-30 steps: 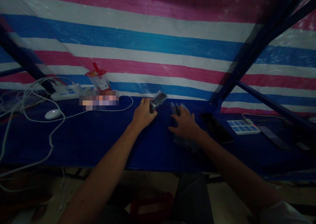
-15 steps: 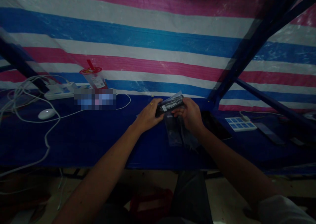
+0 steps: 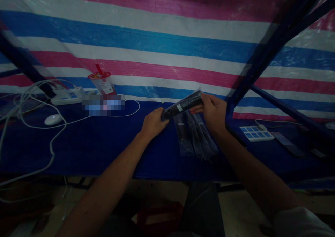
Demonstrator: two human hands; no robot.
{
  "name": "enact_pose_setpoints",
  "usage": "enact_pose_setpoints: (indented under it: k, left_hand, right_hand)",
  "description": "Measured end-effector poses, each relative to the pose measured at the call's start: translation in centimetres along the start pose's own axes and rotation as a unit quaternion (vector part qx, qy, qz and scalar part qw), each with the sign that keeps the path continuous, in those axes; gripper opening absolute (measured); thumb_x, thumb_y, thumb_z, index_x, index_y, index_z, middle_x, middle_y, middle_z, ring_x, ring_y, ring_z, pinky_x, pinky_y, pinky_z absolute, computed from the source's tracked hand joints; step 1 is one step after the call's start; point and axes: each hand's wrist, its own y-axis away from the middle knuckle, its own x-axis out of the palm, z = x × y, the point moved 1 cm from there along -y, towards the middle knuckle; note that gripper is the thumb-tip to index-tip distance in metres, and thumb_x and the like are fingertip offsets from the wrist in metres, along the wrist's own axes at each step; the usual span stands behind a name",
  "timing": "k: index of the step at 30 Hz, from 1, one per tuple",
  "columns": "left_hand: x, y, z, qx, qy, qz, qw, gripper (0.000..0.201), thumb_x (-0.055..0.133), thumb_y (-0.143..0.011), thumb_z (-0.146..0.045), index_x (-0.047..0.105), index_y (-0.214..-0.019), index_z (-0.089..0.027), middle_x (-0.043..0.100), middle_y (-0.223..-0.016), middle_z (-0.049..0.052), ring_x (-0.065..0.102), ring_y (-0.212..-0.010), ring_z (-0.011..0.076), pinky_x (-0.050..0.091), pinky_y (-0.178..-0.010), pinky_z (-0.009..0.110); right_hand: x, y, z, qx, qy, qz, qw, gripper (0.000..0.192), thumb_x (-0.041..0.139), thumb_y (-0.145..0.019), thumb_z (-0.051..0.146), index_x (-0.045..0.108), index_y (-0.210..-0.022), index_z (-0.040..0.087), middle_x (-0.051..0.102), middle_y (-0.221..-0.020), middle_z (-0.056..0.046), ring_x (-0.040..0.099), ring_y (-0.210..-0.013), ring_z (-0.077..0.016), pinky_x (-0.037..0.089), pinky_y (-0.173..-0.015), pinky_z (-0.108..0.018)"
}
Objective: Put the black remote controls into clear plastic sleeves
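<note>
A long black item in a clear plastic sleeve [image 3: 185, 105], with a small white label, is held slantwise above the table. What the black item is I cannot make out. My left hand [image 3: 154, 123] is closed round its lower left end. At the upper right end, my right hand [image 3: 213, 111] pinches it between thumb and fingers. Below my right hand, several similar dark items in clear plastic sleeves [image 3: 184, 137] lie side by side on the blue table [image 3: 104, 150].
To the left are a white mouse [image 3: 53, 120], tangled white cables [image 3: 51, 143], a power strip [image 3: 69, 98] and a cup with a red lid [image 3: 103, 82]. Another power strip [image 3: 256, 134] and a flat phone-like slab [image 3: 288, 143] lie right. A striped sheet [image 3: 157, 52] hangs behind.
My right hand has moved up and to the right, and more of the sleeved black item shows between my hands. The sleeved items on the table are now less covered.
</note>
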Motion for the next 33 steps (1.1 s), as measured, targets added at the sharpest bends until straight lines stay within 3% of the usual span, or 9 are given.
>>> enact_pose_setpoints:
  k: [8,13,18,23,28,33]
  left_hand:
    - [0.3,-0.1,-0.4,-0.035,0.102,-0.049,0.993,0.019,0.065,-0.086,-0.038,0.058,-0.091,-0.021,0.07,-0.088,0.006,0.067,-0.081,0.0229,0.045,-0.069,0.032]
    - [-0.1,-0.2,-0.2,-0.062,0.132,-0.07,0.987,0.022,0.068,-0.084,-0.04,0.06,-0.092,-0.021,0.07,-0.084,0.005,0.066,-0.079,0.022,0.045,-0.069,0.032]
    - [-0.4,-0.2,0.2,-0.069,0.124,-0.075,0.987,0.024,0.069,-0.082,-0.038,0.062,-0.096,-0.02,0.071,-0.087,0.006,0.067,-0.081,0.0235,0.046,-0.071,0.033]
    - [-0.7,-0.2,0.5,-0.059,0.081,-0.086,0.991,0.019,0.067,-0.082,-0.034,0.062,-0.095,-0.021,0.071,-0.092,0.006,0.067,-0.085,0.0232,0.047,-0.075,0.033]
    - [-0.9,0.0,0.0,-0.028,0.025,-0.067,0.997,0.027,0.067,-0.083,-0.034,0.062,-0.105,-0.02,0.07,-0.107,0.009,0.066,-0.098,0.025,0.049,-0.083,0.035]
    - [-1.1,0.2,-0.6,-0.003,-0.038,-0.016,0.999,0.028,0.063,-0.087,-0.04,0.062,-0.106,-0.019,0.068,-0.108,0.009,0.066,-0.101,0.0259,0.05,-0.085,0.035]
  right_hand:
    - [2.4,-0.5,4.1,-0.125,0.106,0.039,0.986,0.034,0.063,-0.093,0.047,0.069,-0.073,0.021,0.06,-0.052,0.003,0.066,-0.05,-0.0154,0.053,-0.045,-0.024]
    - [3.4,-0.8,5.0,-0.132,0.107,0.045,0.984,0.036,0.061,-0.094,0.049,0.07,-0.076,0.02,0.067,-0.064,0.0,0.068,-0.054,-0.0147,0.052,-0.047,-0.024]
    - [2.6,-1.9,4.9,-0.125,0.084,0.014,0.988,0.035,0.062,-0.093,0.046,0.067,-0.072,0.019,0.069,-0.068,-0.002,0.066,-0.054,-0.0133,0.047,-0.045,-0.023]
    - [0.5,-2.8,1.0,-0.055,-0.026,-0.017,0.998,0.027,0.07,-0.087,0.048,0.067,-0.084,0.022,0.073,-0.084,-0.003,0.068,-0.064,-0.0135,0.05,-0.051,-0.025]
    - [0.3,-0.5,-3.7,0.108,-0.163,0.089,0.977,0.034,0.077,-0.08,0.048,0.064,-0.1,0.025,0.073,-0.1,-0.004,0.072,-0.093,-0.0225,0.059,-0.077,-0.036]
    - [0.4,0.6,-4.5,0.186,-0.235,0.071,0.951,0.038,0.062,-0.091,0.046,0.06,-0.122,0.023,0.075,-0.102,-0.009,0.072,-0.103,-0.026,0.059,-0.087,-0.045]
